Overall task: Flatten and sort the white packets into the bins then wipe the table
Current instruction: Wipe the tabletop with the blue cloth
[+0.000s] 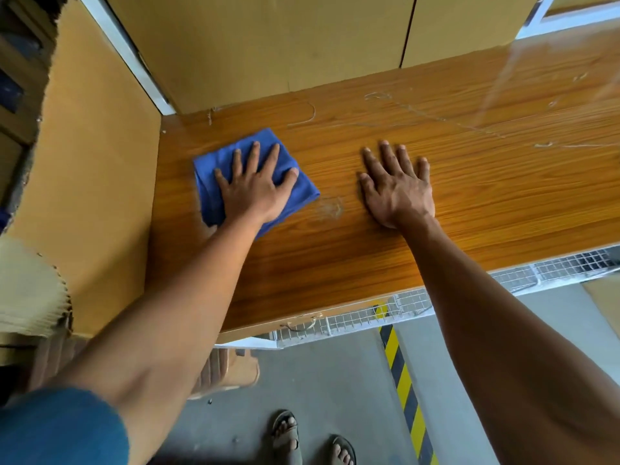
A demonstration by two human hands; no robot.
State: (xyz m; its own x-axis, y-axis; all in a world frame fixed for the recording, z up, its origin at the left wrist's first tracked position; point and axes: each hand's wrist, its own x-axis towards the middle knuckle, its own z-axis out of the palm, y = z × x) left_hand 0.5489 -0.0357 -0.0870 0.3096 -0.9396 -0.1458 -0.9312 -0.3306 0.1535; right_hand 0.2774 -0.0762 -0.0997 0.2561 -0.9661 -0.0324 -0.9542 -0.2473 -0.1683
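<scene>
the left hand (255, 187) pressed flat, fingers spread, on the folded blue cloth (295, 193) near the table's (335, 263) left end, the right hand (399, 186) lay open on bare wood, no white packets showed, and the pale smears (330, 208) beside the cloth could be missed if strokes stayed short.

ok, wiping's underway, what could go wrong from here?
1. The left hand presses the blue cloth near the table's left end; the white streaks sit far right and back, so they may get missed.
2. The smudge beside the cloth may smear rather than lift.
3. The right hand rests flat in the likely wiping path.
</scene>
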